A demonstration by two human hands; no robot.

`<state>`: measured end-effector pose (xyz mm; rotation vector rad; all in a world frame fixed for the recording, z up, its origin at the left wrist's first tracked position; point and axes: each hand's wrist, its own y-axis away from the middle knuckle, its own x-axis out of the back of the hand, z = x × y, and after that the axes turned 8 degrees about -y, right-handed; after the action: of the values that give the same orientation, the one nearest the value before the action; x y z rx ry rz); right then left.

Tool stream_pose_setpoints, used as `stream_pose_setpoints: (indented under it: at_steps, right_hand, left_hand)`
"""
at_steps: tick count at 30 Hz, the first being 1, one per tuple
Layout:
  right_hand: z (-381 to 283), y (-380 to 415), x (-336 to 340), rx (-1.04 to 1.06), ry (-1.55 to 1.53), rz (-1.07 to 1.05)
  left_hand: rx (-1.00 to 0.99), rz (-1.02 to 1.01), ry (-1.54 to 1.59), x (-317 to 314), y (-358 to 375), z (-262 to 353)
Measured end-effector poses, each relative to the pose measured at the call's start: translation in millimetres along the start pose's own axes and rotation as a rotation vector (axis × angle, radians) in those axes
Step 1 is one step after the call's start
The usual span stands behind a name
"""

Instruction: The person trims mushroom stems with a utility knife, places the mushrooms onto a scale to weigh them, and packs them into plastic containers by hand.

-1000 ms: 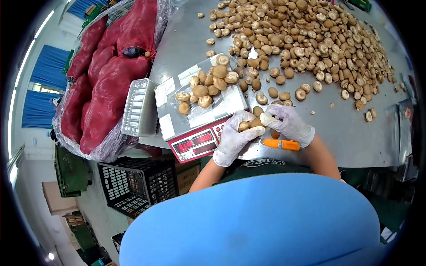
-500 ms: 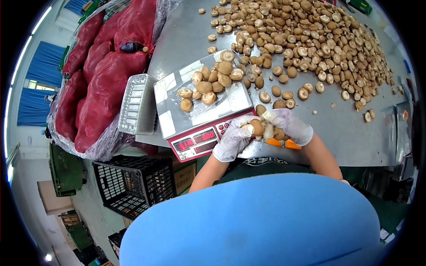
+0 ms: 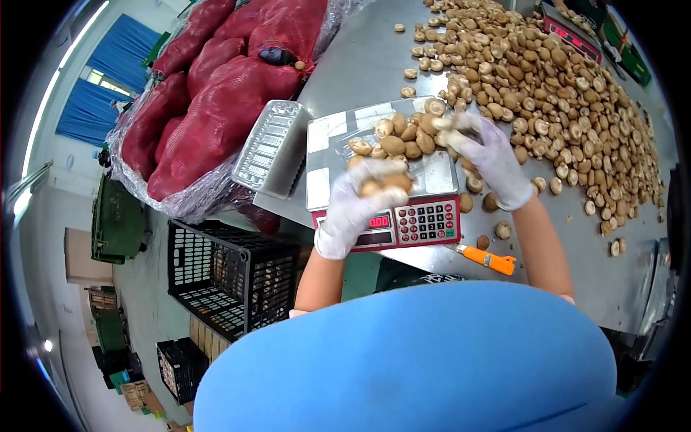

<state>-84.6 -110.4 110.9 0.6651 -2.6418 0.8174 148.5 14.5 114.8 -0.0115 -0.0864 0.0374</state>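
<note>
My left hand (image 3: pixel 354 209), in a white glove, is wrapped round several brown mushrooms (image 3: pixel 389 184) over the scale's near left part. My right hand (image 3: pixel 491 155), gloved too, reaches over the right edge of the scale, its thumb and fingers at a mushroom beside the tray's right end. The scale (image 3: pixel 317 173) has a red front with a keypad and lit digits. On its plate is a clear plastic tray (image 3: pixel 430 170) with several mushrooms (image 3: pixel 393 145) in it. An orange-handled knife (image 3: pixel 489 260) lies near the table edge.
A large mushroom pile (image 3: pixel 554 86) covers the back and right of the metal table (image 3: pixel 345 68). Stacked clear trays (image 3: pixel 270 147) stand left of the scale, beside red mesh sacks (image 3: pixel 216 108). A black crate (image 3: pixel 248 277) is below. Another scale (image 3: pixel 572 36) stands at the back right.
Both hands have moved from the table's front edge to the scale and spread apart. The orange knife is now uncovered. The whole view has turned and shifted.
</note>
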Motion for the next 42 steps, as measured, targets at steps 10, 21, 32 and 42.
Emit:
stream_pose_setpoints:
  at_steps: [10, 21, 32, 42]
  right_hand:
    - [40.7, -65.2, -90.6, 0.289, 0.213, 0.177]
    - [24.6, 141.3, 12.3, -0.099, 0.275, 0.159]
    - [24.0, 233.4, 18.8, -0.307, 0.422, -0.247]
    - [-12.2, 212.0, 9.2, -0.366, -0.058, -0.03]
  left_hand:
    - [-0.184, 0.285, 0.108, 2.0, -43.2, -31.1]
    - [-0.294, 0.462, 0.289, 11.4, 0.9, -19.7]
    - [0.188, -0.119, 0.466, -79.6, 58.8, -51.3]
    - [0.184, -0.1, 0.571, -86.5, 59.2, -66.1]
